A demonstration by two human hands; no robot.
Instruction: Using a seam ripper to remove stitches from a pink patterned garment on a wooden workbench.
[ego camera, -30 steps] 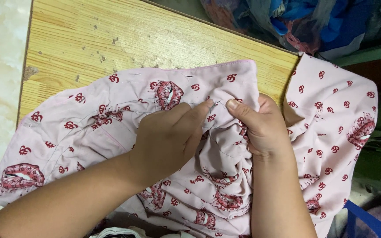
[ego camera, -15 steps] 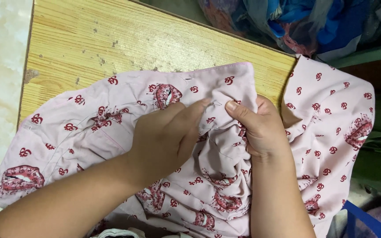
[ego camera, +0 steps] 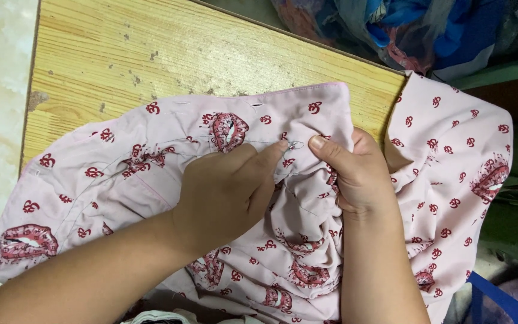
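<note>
While the pink printed fabric (ego camera: 151,180) lay bunched on the wooden surface (ego camera: 151,54), I judged the right hand (ego camera: 361,174) best kept pinching the gathered fold taut as the left hand (ego camera: 229,192), its grip pressed together, guided a small metal pin (ego camera: 294,145).

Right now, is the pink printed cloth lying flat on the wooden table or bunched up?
Bunched up. The pink cloth is gathered into folds between the left hand and right hand, spilling over the table edge.
</note>
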